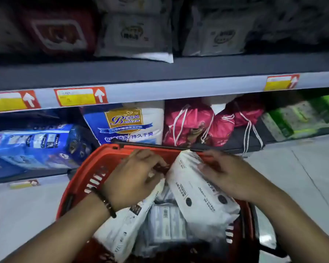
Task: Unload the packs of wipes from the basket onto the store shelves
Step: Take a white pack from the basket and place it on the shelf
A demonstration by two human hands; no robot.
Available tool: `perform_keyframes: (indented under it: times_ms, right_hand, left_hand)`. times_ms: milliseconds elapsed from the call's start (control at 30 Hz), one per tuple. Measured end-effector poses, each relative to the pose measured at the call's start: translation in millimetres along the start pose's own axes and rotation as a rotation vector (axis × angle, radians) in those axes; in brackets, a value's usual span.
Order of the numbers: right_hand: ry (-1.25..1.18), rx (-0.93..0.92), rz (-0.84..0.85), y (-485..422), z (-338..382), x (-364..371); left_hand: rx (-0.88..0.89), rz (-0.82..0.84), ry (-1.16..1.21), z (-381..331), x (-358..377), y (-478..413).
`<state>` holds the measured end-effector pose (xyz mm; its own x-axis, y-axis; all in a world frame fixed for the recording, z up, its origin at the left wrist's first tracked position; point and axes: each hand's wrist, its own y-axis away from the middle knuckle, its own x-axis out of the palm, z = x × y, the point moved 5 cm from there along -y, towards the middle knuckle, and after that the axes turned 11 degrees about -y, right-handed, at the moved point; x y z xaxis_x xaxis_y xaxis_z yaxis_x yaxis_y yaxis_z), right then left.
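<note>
A red plastic basket (95, 168) stands on the floor in front of the shelves, holding several white packs of wipes. My left hand (135, 175) grips the top of a white pack (122, 228) leaning at the basket's left side. My right hand (228, 173) holds another white pack (196, 198), tilted up on the right side of the basket. More packs (167, 223) lie flat at the bottom between them. The upper shelf (160, 71) carries white wipe packs (133, 35).
A dark red pack (59, 33) sits on the upper shelf at left. Below are blue packages (32, 147), a white and blue bag (125, 124), pink drawstring bags (198, 124) and green boxes (300, 116). Price tags (80, 96) line the shelf edge. Light floor tiles (302, 168) lie to the right.
</note>
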<state>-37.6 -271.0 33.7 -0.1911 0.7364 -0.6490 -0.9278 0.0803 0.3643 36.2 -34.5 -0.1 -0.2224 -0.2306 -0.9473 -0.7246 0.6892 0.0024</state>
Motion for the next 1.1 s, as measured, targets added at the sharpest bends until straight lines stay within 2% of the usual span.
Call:
perform_keyframes:
  times_ms: [33, 133, 267, 400, 600, 767, 967, 1033, 1100]
  right_hand:
    - [-0.039, -0.001, 0.001, 7, -3, 1]
    - [-0.221, 0.139, 0.059, 38, 3, 3]
    - [0.005, 0.238, 0.107, 43, 5, 24]
    - [0.098, 0.312, 0.118, 46, 5, 42]
    - [0.093, 0.304, -0.063, 47, -2, 54]
    - [-0.074, 0.289, -0.088, 50, -5, 47]
    - [-0.606, 0.146, -0.053, 61, 14, 13]
    - [-0.77, 0.098, -0.021, 69, 31, 3]
    - [-0.921, 0.09, 0.022, 74, 48, -1]
  left_hand:
    - [-0.006, -0.031, 0.009, 1, -1, 3]
    - [0.004, 0.03, -0.042, -14, -11, 22]
    - [-0.029, 0.075, 0.029, -27, -20, 44]
    - [-0.034, 0.053, -0.001, -35, -42, 52]
    - [-0.041, 0.025, -0.005, -42, -50, 59]
    - [-0.087, 0.013, 0.04, -39, -57, 61]
    - [-0.255, -0.016, 0.311, -18, -54, 63]
    - [-0.373, -0.002, 0.583, -19, -56, 66]
    - [-0.526, 0.045, 1.025, -28, -56, 68]
